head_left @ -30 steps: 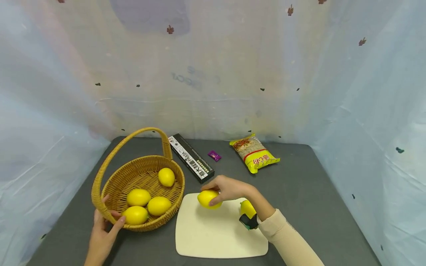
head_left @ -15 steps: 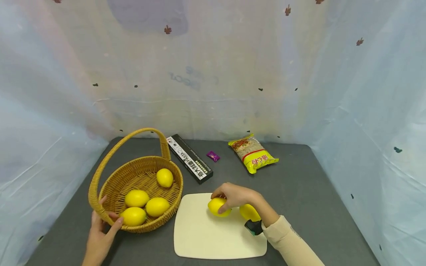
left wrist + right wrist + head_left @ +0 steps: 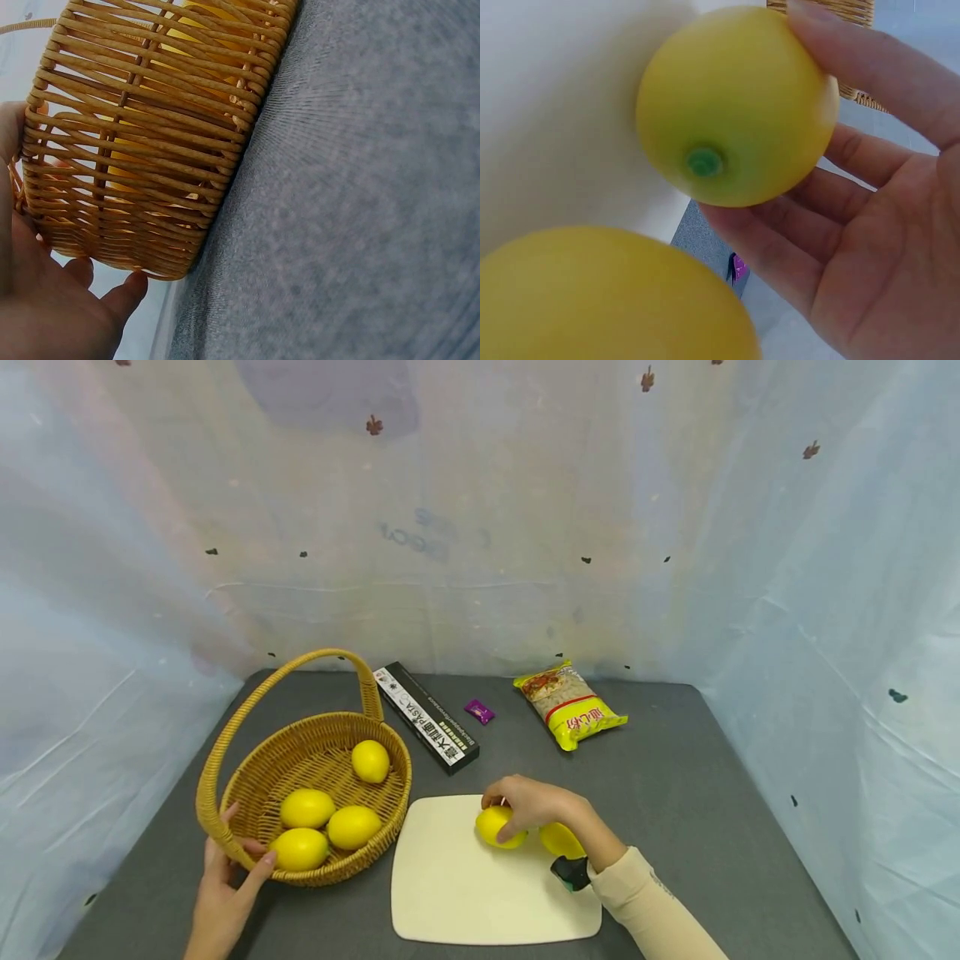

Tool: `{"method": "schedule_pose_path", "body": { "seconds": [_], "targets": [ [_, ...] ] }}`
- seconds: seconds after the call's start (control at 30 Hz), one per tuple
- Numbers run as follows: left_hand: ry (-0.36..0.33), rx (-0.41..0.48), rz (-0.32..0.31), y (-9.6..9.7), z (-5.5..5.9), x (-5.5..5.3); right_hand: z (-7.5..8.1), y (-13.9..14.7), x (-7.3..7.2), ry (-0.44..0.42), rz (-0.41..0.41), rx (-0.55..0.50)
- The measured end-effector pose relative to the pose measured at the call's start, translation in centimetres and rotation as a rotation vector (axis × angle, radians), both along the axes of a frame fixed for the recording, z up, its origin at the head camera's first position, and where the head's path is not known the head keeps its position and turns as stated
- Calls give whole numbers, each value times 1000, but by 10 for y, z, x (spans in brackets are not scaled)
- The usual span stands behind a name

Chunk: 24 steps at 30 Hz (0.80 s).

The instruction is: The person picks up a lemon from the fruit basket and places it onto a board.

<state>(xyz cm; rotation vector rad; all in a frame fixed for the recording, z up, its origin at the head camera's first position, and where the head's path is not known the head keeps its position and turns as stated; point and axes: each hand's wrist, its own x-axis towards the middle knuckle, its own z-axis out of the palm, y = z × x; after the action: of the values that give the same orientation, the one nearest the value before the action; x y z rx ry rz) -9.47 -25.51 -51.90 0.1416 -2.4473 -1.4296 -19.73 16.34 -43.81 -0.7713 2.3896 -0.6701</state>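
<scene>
My left hand (image 3: 223, 893) grips the near left rim of a wicker basket (image 3: 300, 727) by the foot of its handle. Several lemons (image 3: 354, 827) lie inside; in the left wrist view their yellow shows through the weave (image 3: 142, 142). Over the white cutting board (image 3: 480, 902), my right hand (image 3: 534, 806) holds a lemon (image 3: 491, 827) between thumb and fingers. Whether it touches the board is hard to tell. Its green stem end (image 3: 705, 161) faces the right wrist camera. A second lemon (image 3: 558, 839) sits on the board, partly hidden by my right wrist.
Behind the board lies a black-and-white pasta box (image 3: 427, 718), close to the basket's right side. A small purple wrapped sweet (image 3: 480, 712) and a yellow pasta bag (image 3: 570, 706) lie farther back on the grey table (image 3: 675, 793). Pale sheeting (image 3: 480, 527) encloses the sides and back.
My right hand has carried its lemon right and slightly nearer me, closer to the second lemon, slowing in the last half second. The left hand keeps its grip on the basket.
</scene>
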Motion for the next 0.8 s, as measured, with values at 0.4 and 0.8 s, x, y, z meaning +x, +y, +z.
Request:
{"method": "schedule_pose_path", "body": {
  "seconds": [0.4, 0.8],
  "targets": [
    [10, 6, -8, -1, -1, -1, 2, 4, 2, -27, -13, 34],
    [20, -15, -9, 0, -1, -1, 0, 4, 5, -26, 20, 55]
  ]
}}
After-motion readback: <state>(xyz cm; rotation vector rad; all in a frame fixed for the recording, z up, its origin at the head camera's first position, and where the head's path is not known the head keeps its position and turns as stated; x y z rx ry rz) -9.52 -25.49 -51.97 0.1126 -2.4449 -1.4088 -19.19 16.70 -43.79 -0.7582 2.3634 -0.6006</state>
